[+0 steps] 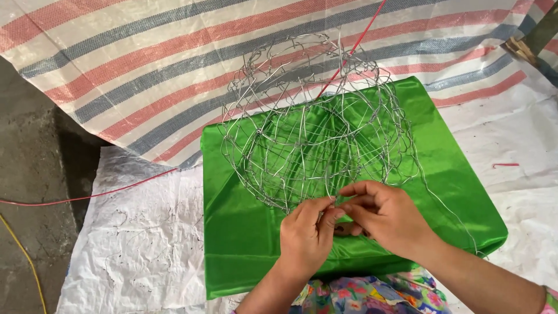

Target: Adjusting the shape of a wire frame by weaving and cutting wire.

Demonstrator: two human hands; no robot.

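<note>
A rounded frame of bent silver wire [302, 125] rests on a shiny green cloth [244, 232] in front of me. My left hand [307, 235] pinches the near rim of the wire frame between thumb and fingers. My right hand [386, 218] meets it at the same spot, fingers curled on a thin wire strand. A loose silver wire [447, 206] trails from the frame across the cloth to the right.
A striped red, blue and white tarp [145, 64] lies behind the cloth. White woven sheeting [133, 244] covers the ground on both sides. A red cord [87, 197] and a yellow cord [23, 256] cross bare concrete at left. Floral clothing [372, 293] shows at the bottom.
</note>
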